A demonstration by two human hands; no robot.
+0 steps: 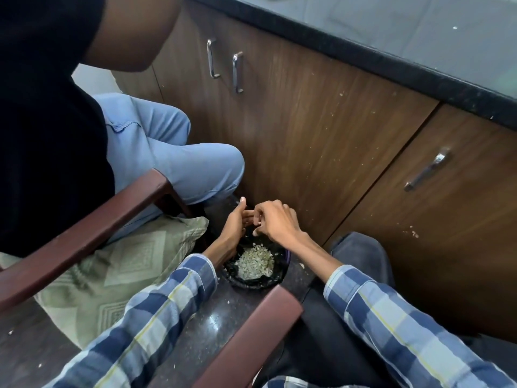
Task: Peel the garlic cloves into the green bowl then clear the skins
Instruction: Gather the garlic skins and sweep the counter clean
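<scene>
Both hands — left hand (235, 222) cupped, right hand (272, 219) brushing it — shed skins (255, 261) into the bin (275, 280) below; next, shake palms clean.

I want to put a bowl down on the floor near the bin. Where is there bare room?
Bare dark floor lies between the two wooden armrests, just this side of the lined bin. A narrower strip runs right of the bin, along the cabinet. Over the bin it is crowded: left hand and right hand meet there.
</scene>
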